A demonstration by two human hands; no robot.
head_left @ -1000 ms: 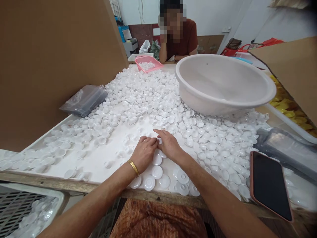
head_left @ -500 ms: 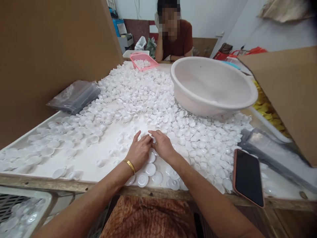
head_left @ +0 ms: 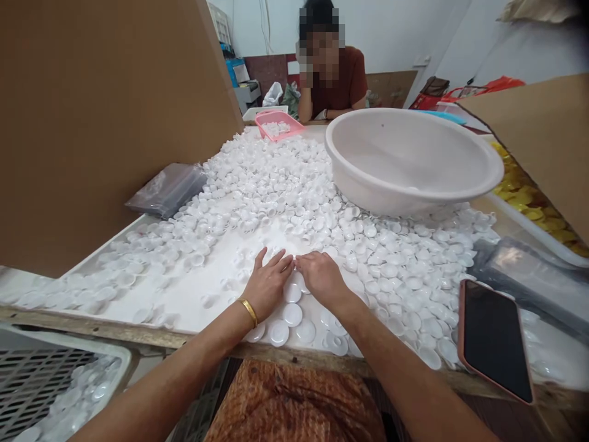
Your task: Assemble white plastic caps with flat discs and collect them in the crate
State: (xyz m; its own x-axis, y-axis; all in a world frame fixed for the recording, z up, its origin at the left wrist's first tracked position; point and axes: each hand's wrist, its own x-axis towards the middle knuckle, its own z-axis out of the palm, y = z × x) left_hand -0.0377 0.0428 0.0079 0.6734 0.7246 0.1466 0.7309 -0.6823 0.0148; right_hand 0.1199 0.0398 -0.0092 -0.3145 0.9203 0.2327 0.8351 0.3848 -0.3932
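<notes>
Nearer the wearer than the white basin [head_left: 414,190], both hands pinch together above small white discs [head_left: 292,315]. Left hand [head_left: 271,279]: outer fingers spread; right hand [head_left: 321,279]: fingers curled.

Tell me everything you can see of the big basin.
The basin is round, wide and off-white, with a thick rolled rim and sloping walls; it looks like plastic. A small dark speck shows high on the inside of its far wall. It is open side up, right of the middle of the table, resting among the small white pieces, which crowd against its near side. Its underside is hidden. Neither the left hand nor the right hand touches it.
</notes>
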